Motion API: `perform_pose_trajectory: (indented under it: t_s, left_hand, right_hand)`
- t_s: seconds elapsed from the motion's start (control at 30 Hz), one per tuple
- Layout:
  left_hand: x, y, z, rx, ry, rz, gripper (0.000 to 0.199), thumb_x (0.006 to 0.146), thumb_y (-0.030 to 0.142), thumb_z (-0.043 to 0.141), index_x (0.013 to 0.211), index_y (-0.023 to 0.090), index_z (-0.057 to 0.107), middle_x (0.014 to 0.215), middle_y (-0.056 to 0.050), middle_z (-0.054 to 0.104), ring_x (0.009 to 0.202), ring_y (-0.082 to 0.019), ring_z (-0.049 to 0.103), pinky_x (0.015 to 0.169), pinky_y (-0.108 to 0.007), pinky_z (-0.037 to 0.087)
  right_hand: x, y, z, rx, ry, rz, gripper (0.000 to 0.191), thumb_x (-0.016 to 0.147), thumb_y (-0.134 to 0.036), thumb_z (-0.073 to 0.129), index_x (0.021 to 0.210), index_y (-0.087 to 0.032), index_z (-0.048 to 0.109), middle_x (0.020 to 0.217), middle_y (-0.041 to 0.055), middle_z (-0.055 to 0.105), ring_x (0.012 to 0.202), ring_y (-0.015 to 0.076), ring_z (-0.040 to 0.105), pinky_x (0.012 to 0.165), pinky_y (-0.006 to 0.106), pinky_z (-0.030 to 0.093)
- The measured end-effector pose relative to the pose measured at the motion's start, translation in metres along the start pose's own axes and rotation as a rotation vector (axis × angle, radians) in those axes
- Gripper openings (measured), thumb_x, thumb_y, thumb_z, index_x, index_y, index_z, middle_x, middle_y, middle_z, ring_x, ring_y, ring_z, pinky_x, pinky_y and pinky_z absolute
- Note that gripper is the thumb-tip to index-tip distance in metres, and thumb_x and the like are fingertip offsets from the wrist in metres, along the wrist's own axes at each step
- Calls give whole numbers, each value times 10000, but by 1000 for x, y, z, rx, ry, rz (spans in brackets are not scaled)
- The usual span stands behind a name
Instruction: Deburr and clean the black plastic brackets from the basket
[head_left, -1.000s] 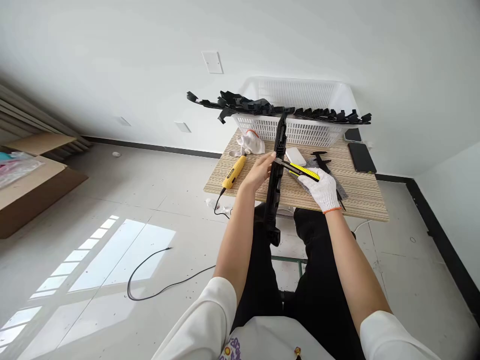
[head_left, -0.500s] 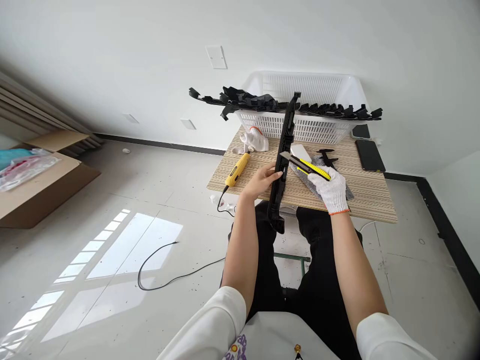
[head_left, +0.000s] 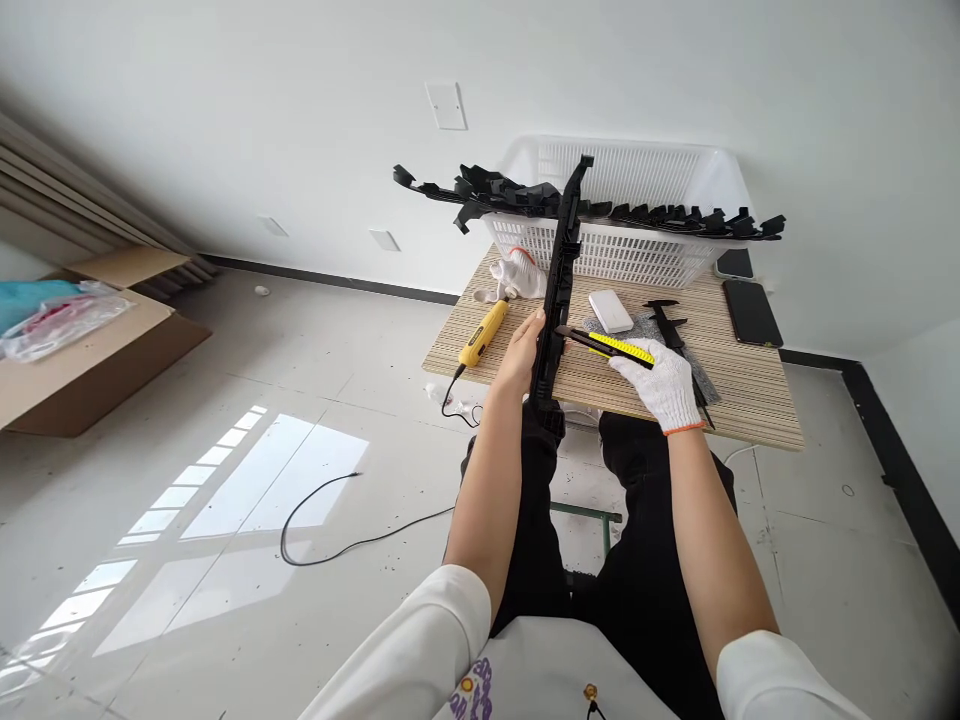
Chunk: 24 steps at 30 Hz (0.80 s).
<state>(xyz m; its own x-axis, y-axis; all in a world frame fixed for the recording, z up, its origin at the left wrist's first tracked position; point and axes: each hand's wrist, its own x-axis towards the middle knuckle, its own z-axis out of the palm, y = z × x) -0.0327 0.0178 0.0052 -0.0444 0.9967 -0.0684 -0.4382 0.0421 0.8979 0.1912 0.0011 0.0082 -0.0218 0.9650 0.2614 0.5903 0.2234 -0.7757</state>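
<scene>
My bare left hand (head_left: pixel 523 350) is closed around a long black plastic strip part (head_left: pixel 561 270), held nearly upright over the table's front edge. Part of the fingers is hidden behind it. In my right hand (head_left: pixel 661 380), which wears a white knit glove, is a yellow and black utility knife (head_left: pixel 619 347). Its blade points left and meets the strip's right side, though I cannot tell if it cuts in. Beneath and beyond the right hand lie a grey cloth (head_left: pixel 701 372), a black caliper (head_left: pixel 667 328) and a small white box (head_left: pixel 610 311).
Several black strips (head_left: pixel 675 218) lie across the white plastic basket (head_left: pixel 637 258) at the back of the wooden table (head_left: pixel 757 400). A yellow corded tool (head_left: pixel 484 333) and a white glove (head_left: pixel 521 272) lie left; a black phone (head_left: pixel 752 313) lies right. A cable (head_left: pixel 322 562) crosses the floor.
The black strip has turned and shifted slightly, its lower end now higher. My left hand's grip has moved to its left side. The knife blade has come lower, against the strip.
</scene>
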Motion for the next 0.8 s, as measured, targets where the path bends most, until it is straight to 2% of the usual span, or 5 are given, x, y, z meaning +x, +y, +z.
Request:
perform_pose_trajectory:
  t_s: [0.2,0.27,0.4,0.57,0.8]
  left_hand:
    - [-10,9,-18,165,-373,-188,512,803,318,804,1284,232,652,1195,-86,715,1116,-258,687,972,-400,547]
    - [-11,8,-21,209,-413,-194,600,785,298,821,1346,265,610,1255,-89,694,1114,-262,687,983,-420,535]
    - [-7,1,-17,204,-362,-103,680,801,329,808,1424,276,541,1234,-87,701,1067,-250,694,964,-418,540]
    - [-4,-5,-2,176,-190,12,647,842,312,748,1442,251,517,1094,-63,723,1046,-236,687,911,-387,560]
    - [-1,-10,-1,225,-143,-17,516,900,302,685,1391,224,546,1101,-74,718,1035,-229,692,941,-410,560]
  right_hand:
    - [3,-2,3,-30,140,93,430,782,-553,729,1079,-244,769,1040,52,771,965,265,694,888,394,524]
    - [4,-2,4,-32,163,94,428,789,-555,720,1082,-246,764,1034,49,770,955,262,694,880,395,521]
    - [4,2,6,50,210,110,454,766,-579,727,1049,-227,764,991,49,770,920,258,697,859,395,527]
    - [3,5,5,123,180,158,507,728,-583,749,1052,-193,759,959,64,771,868,260,698,814,396,541]
    - [4,-2,5,73,254,171,497,764,-608,705,1073,-222,751,1019,63,765,957,279,689,901,425,516]
